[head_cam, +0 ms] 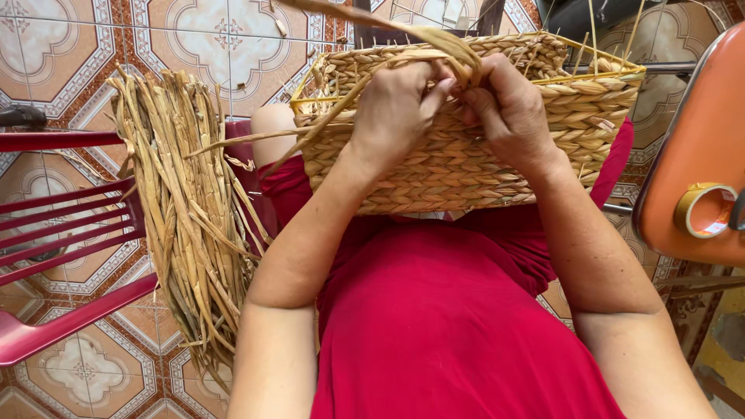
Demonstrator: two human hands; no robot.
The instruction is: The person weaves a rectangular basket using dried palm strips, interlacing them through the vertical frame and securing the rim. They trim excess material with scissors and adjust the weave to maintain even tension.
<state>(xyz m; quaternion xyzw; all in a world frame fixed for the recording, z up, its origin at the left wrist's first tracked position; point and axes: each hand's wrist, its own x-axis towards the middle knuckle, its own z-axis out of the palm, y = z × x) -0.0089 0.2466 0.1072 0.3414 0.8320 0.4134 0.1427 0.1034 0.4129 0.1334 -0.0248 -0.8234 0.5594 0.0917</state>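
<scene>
Head view: left hand (400, 105) and right hand (504, 109) both pinch a flat straw strand (442, 43) at the basket (481, 167) rim. Best to pull it snug and flat.

The left hand (400, 105) and right hand (508, 105) cover the near rim of the woven basket (481, 167), and their fingertips are buried in the fibre strand (434, 35), so the exact grip cannot be told. The strand's upper end runs off the top edge. The basket's inside and base are hidden. The dried reed bundle (190, 209) hides part of the red chair (62, 233), which the left edge cuts off. The orange seat (698, 147) and the tape roll (706, 209) are clipped at the right edge.
</scene>
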